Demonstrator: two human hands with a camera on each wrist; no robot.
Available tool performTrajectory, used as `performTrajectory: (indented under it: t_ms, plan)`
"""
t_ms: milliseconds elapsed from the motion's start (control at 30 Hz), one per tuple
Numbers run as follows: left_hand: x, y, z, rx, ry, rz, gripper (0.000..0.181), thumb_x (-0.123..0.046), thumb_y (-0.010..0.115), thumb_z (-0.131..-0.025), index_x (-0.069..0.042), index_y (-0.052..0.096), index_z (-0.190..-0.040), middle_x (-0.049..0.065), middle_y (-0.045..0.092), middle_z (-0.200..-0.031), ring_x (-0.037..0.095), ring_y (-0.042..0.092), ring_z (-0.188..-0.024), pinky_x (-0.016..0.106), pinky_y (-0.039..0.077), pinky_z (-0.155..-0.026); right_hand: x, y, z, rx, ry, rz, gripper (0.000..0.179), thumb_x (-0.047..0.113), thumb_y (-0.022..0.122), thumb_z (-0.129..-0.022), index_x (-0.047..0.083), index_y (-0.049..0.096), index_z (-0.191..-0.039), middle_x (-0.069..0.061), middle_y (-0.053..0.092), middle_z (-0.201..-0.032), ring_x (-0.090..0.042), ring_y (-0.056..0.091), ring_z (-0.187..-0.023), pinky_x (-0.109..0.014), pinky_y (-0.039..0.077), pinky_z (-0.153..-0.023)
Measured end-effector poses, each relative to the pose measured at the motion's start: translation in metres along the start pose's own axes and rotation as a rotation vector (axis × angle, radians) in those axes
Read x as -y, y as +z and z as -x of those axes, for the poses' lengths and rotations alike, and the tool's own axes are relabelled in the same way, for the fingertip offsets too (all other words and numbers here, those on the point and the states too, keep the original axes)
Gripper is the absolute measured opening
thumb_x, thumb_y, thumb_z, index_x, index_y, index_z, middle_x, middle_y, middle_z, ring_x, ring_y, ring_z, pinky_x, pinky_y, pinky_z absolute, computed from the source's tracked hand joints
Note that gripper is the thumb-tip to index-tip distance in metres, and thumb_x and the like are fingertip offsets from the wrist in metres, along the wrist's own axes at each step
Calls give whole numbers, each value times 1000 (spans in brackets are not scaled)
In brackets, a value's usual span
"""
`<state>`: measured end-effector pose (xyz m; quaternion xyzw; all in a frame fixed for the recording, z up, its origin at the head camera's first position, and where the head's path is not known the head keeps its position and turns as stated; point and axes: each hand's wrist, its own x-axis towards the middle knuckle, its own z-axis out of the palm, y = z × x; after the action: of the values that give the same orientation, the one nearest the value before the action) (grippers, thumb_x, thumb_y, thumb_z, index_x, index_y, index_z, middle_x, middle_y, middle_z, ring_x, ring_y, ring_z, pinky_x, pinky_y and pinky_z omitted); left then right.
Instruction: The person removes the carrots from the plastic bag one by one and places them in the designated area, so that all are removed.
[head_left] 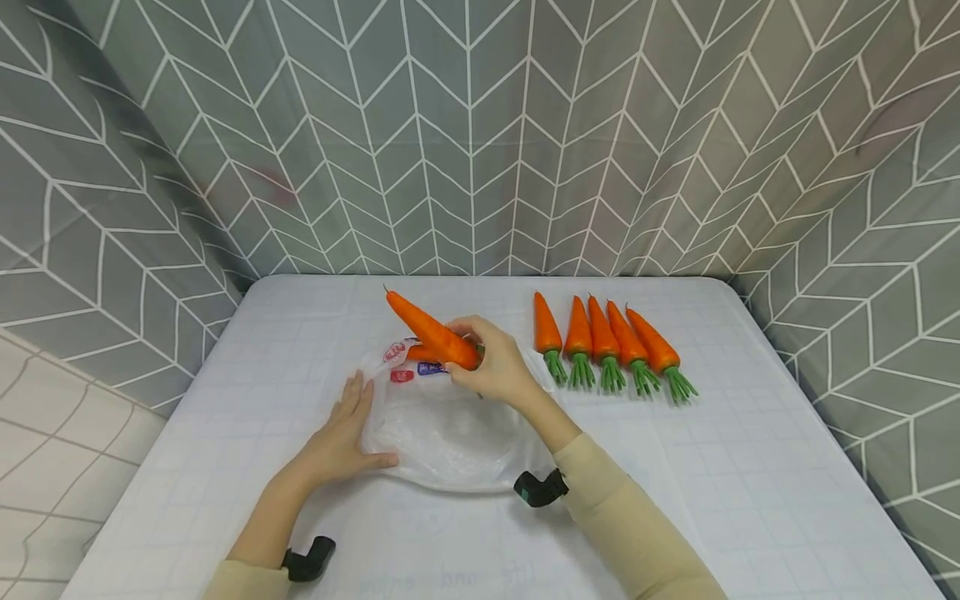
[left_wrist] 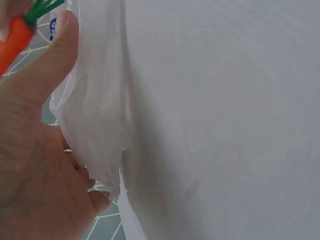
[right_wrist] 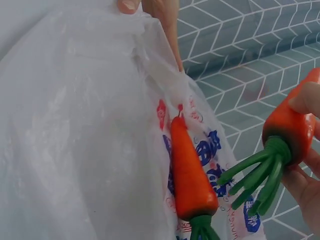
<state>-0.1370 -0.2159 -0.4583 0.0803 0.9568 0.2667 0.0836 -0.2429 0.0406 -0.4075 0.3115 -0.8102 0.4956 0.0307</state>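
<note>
My right hand [head_left: 497, 363] grips an orange carrot [head_left: 426, 323] by its thick end, above the printed far part of a white plastic bag [head_left: 450, 454]. In the right wrist view, the green stems [right_wrist: 270, 170] of this carrot stick out past the fingers. A second carrot [right_wrist: 191, 172] lies at the bag's printed part, largely covered by the held one in the head view. The left hand [head_left: 341, 437] rests at the bag's left edge, fingers extended and thumb apart. In the left wrist view, the thumb [left_wrist: 55, 57] touches the plastic.
Several carrots [head_left: 592, 333] lie side by side on the white-covered table [head_left: 720, 500], right of the bag, with their green stems toward me. Behind the table hangs a grey curtain [head_left: 465, 167] with white lines. Black wrist cameras [head_left: 542, 488] are strapped to both wrists.
</note>
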Motion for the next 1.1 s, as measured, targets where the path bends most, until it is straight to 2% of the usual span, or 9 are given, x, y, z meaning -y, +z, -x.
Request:
performTrajectory:
  t_ms: [100, 233, 467, 700, 867, 1100]
  plan:
    - [0, 1, -1, 7, 17, 17, 130, -59, 79, -68, 5, 3, -151, 21, -8, -159, 39, -7, -145, 60, 7, -112, 5, -2, 2, -40, -50, -61, 49, 5, 76, -78, 10, 59, -124, -6, 62, -117, -24, 62, -101, -37, 56, -80]
    - [2, 2, -1, 11, 24, 37, 133, -58, 79, -68, 2, -5, -152, 20, -10, -159, 37, -8, -145, 59, 6, -113, 9, -5, 4, -91, -88, -88, 48, 5, 76, -80, 8, 59, -125, -7, 62, -117, -22, 61, -102, -37, 56, -82]
    - [3, 3, 0, 19, 30, 52, 133, -56, 80, -67, 4, -3, -151, 20, -12, -158, 36, -10, -145, 58, 7, -113, 17, -12, 8, -163, -85, -95, 50, 3, 77, -79, 8, 61, -126, -8, 63, -118, -19, 60, -105, -32, 55, -84]
    - [3, 3, 0, 26, 24, 47, 134, -59, 79, -66, 4, -2, -151, 19, -12, -159, 36, -9, -145, 58, 9, -112, 57, -30, 18, -221, -107, -97, 45, -6, 73, -78, -5, 60, -121, -20, 63, -114, -32, 60, -103, -43, 56, -80]
    - [2, 3, 0, 28, 23, 49, 133, -59, 79, -67, 5, -1, -151, 20, -12, -159, 36, -9, -145, 59, 10, -112, 63, -39, 23, -242, -119, -94, 45, -8, 74, -77, -7, 60, -120, -21, 63, -112, -33, 59, -101, -45, 57, -77]
    - [2, 2, 0, 29, 24, 42, 132, -59, 78, -67, 5, 0, -151, 20, -11, -159, 37, -8, -145, 59, 12, -111, 59, -52, 27, -296, -115, -86, 46, -8, 75, -76, -6, 60, -120, -20, 63, -112, -32, 59, -101, -42, 58, -72]
